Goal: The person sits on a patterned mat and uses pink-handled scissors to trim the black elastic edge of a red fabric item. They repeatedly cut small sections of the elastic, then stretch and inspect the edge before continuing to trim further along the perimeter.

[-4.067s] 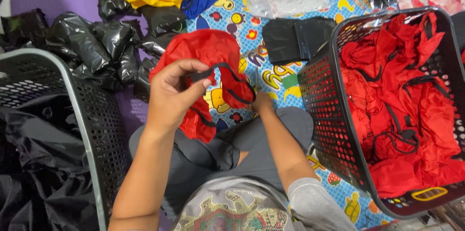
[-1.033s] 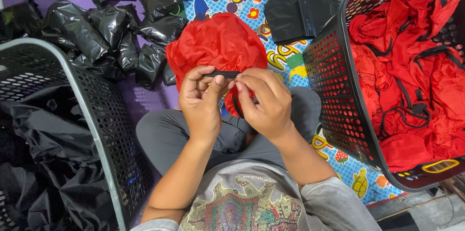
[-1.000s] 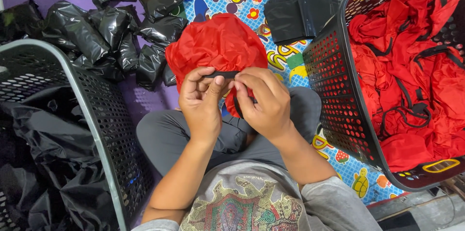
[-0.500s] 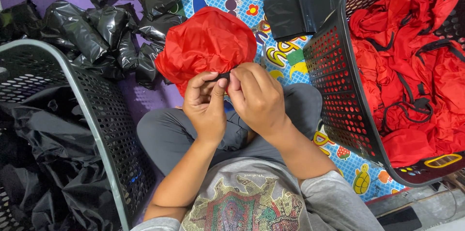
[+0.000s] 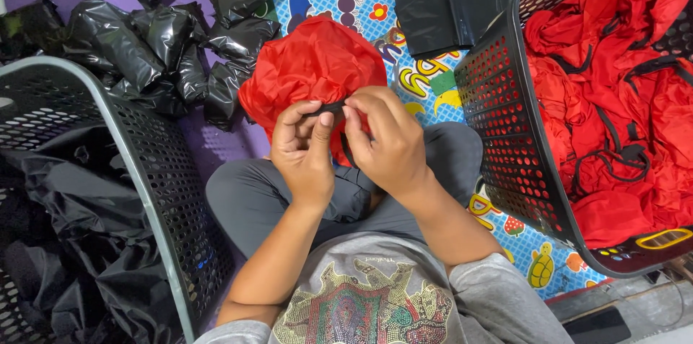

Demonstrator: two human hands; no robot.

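A bunched red fabric bag [image 5: 310, 66] with a black drawstring rests on my lap over crossed grey-trousered legs. My left hand [image 5: 302, 150] pinches the black cord at the bag's mouth between thumb and fingers. My right hand [image 5: 386, 143] faces it, fingertips touching the same cord and the bag's gathered edge. The two hands are almost touching each other, just below the bag.
A black perforated basket [image 5: 505, 135] full of red bags with black straps stands at right. Another black basket with a grey rim [image 5: 137, 171] holding black bags stands at left. Crumpled black bags [image 5: 151, 48], a flat black pouch [image 5: 447, 15] and yellow and blue fabric lie on the patterned mat.
The bag was spread open and held by my left hand alone; both hands have come together at its mouth, gathering it into a ball and working along the black cord.
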